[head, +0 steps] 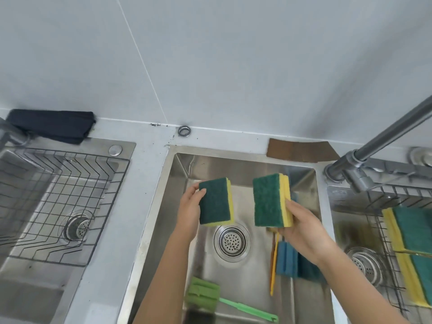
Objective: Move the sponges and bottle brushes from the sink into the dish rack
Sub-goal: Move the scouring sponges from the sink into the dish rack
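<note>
Over the middle steel sink (177,174) I hold two sponges upright, green scouring face toward me. My left hand (190,211) grips one green-and-yellow sponge (216,202). My right hand (301,228) grips a thicker stack of green-and-yellow sponges (268,202). On the sink floor lie a bottle brush with a blue foam head and yellow handle (286,258), partly under my right wrist, and a green foam bottle brush (205,294) near the front. A wire dish rack (392,265) at the right holds several green-and-yellow sponges (411,230).
Another wire rack (70,183) sits in the left sink basin. A dark folded cloth (51,125) lies at the back left. A steel faucet pipe (385,134) slants over the right side. A metal ring (184,131) and a brown scouring pad (301,150) lie behind the sink.
</note>
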